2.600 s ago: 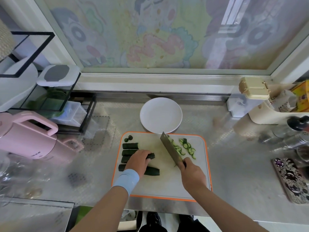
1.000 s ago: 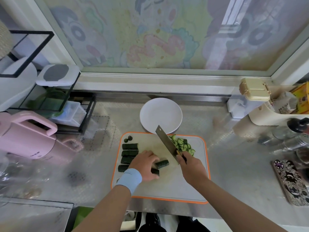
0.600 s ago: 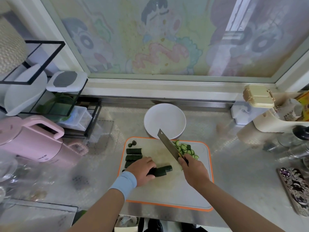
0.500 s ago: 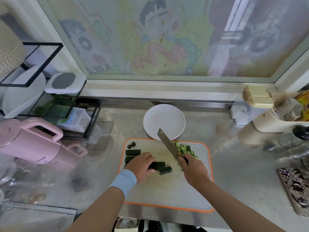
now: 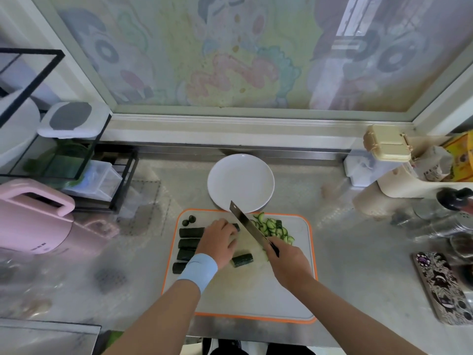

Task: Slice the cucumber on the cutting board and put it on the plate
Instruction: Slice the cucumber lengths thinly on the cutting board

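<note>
A white cutting board [image 5: 256,290] with an orange rim lies in front of me. My left hand [image 5: 220,240] holds a dark green cucumber piece [image 5: 236,226] down near the board's far edge. My right hand [image 5: 288,262] grips the handle of a cleaver [image 5: 247,225], whose blade slants up beside that piece. A heap of thin cucumber slices [image 5: 272,226] lies right of the blade. Several uncut cucumber lengths [image 5: 190,231] lie at the board's left, and a short one [image 5: 242,260] sits below my left hand. Beyond the board stands an empty white plate [image 5: 240,181].
A pink kettle [image 5: 33,221] and a black wire rack [image 5: 76,160] with containers stand at the left. Jars, bottles and a cream box [image 5: 387,146] crowd the right. A patterned phone [image 5: 442,285] lies at the right front. Two cucumber ends [image 5: 189,220] sit on the board's far left corner.
My left hand has moved up the board and now holds a cucumber piece by the blade, leaving one short piece behind it. The cleaver stays raised beside the slices.
</note>
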A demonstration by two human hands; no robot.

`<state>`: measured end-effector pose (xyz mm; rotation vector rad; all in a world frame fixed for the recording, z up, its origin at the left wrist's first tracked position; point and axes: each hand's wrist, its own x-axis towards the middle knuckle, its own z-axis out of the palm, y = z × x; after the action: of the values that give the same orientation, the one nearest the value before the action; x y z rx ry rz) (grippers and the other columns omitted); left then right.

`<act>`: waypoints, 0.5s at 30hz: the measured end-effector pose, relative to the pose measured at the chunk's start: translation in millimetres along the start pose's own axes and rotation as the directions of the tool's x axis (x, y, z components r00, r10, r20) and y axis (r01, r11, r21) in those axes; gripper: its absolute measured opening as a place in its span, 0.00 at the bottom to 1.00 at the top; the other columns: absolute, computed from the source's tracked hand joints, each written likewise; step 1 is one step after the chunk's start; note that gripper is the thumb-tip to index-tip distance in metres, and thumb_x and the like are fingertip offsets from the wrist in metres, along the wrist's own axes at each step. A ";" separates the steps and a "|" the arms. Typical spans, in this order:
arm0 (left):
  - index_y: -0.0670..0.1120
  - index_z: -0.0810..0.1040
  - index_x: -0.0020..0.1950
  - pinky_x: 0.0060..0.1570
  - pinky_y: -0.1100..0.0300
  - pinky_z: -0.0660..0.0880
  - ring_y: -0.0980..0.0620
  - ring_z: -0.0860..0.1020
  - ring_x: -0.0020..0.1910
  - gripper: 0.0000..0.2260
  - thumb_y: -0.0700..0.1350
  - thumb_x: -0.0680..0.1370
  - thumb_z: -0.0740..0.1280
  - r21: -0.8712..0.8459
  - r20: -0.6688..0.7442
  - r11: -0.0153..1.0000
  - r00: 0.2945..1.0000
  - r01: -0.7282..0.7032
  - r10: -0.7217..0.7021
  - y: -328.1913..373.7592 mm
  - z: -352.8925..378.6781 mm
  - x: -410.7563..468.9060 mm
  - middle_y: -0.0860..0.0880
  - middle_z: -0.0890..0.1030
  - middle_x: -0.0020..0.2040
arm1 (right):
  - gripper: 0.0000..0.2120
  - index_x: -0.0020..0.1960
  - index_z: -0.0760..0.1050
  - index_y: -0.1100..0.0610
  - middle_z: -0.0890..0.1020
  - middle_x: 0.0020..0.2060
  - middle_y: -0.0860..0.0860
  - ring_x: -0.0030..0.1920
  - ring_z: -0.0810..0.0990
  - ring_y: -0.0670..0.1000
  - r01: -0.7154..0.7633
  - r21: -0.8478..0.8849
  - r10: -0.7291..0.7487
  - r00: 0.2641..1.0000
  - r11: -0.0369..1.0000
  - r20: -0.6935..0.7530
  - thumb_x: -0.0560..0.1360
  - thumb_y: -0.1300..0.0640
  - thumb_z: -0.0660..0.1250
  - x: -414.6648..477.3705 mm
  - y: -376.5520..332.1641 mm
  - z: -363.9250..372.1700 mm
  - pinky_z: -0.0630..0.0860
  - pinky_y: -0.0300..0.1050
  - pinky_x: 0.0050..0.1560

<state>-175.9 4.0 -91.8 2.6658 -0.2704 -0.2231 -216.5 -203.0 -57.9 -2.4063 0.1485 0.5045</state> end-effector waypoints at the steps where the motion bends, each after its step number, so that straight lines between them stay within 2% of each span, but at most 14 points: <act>1: 0.51 0.76 0.53 0.51 0.58 0.72 0.53 0.72 0.52 0.09 0.51 0.75 0.64 -0.046 0.059 0.999 0.998 -0.009 0.012 6.1 3.5 -6.9 0.54 0.73 0.51 | 0.09 0.53 0.75 0.41 0.78 0.31 0.46 0.32 0.77 0.48 0.010 -0.001 -0.010 1.000 1.000 -0.001 0.82 0.44 0.56 -0.3 0.1 -0.3 0.67 0.41 0.29; 3: 0.53 0.75 0.55 0.52 0.58 0.73 0.54 0.72 0.54 0.13 0.54 0.73 0.65 -0.043 0.194 0.999 0.981 -0.011 0.019 15.6 12.1 -18.1 0.55 0.72 0.54 | 0.09 0.52 0.76 0.43 0.78 0.31 0.47 0.32 0.77 0.49 0.031 -0.022 -0.031 1.000 0.999 0.005 0.82 0.46 0.57 -1.7 0.4 -1.4 0.69 0.43 0.29; 5: 0.53 0.74 0.59 0.52 0.60 0.72 0.52 0.72 0.56 0.14 0.52 0.73 0.65 0.014 0.243 1.000 0.970 -0.012 0.008 19.4 19.6 -25.3 0.54 0.72 0.57 | 0.09 0.49 0.76 0.47 0.78 0.31 0.48 0.32 0.76 0.50 0.050 -0.051 -0.049 0.999 0.997 0.013 0.82 0.47 0.58 -4.3 0.6 -3.0 0.71 0.45 0.32; 7: 0.52 0.73 0.62 0.52 0.60 0.71 0.52 0.71 0.58 0.15 0.47 0.76 0.64 0.036 0.227 0.999 0.973 0.033 -0.040 19.9 23.1 -31.2 0.52 0.71 0.58 | 0.10 0.46 0.73 0.50 0.76 0.31 0.48 0.32 0.75 0.50 0.077 -0.090 -0.075 0.997 0.993 0.026 0.82 0.48 0.57 -6.3 0.4 -4.6 0.71 0.46 0.32; 10: 0.51 0.74 0.62 0.49 0.60 0.70 0.51 0.71 0.57 0.15 0.48 0.76 0.64 0.013 0.177 0.990 0.975 0.137 -0.137 17.5 27.6 -42.2 0.51 0.72 0.57 | 0.11 0.43 0.69 0.51 0.74 0.30 0.48 0.32 0.74 0.51 0.126 -0.171 -0.118 0.991 0.977 0.057 0.82 0.49 0.56 -9.5 3.2 -4.7 0.66 0.45 0.30; 12: 0.50 0.76 0.58 0.45 0.61 0.70 0.50 0.73 0.53 0.13 0.48 0.74 0.65 -0.033 0.133 0.977 0.969 0.212 -0.206 16.7 30.1 -50.7 0.51 0.74 0.54 | 0.09 0.46 0.71 0.50 0.74 0.31 0.47 0.34 0.75 0.52 0.175 -0.238 -0.156 0.983 0.955 0.095 0.81 0.49 0.55 -12.4 5.8 -3.7 0.66 0.44 0.31; 15: 0.48 0.78 0.53 0.43 0.62 0.68 0.50 0.75 0.49 0.11 0.47 0.72 0.66 -0.077 0.055 0.962 0.964 0.263 -0.260 16.6 35.6 -60.1 0.50 0.77 0.50 | 0.13 0.60 0.73 0.43 0.76 0.36 0.43 0.37 0.73 0.49 0.257 -0.320 -0.223 0.965 0.912 0.138 0.80 0.50 0.54 -16.1 7.7 -1.0 0.69 0.44 0.36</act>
<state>-243.7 -11.9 -109.2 2.6099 0.0791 -0.3679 -232.7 -210.0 -55.4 -2.6730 -0.2993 0.5678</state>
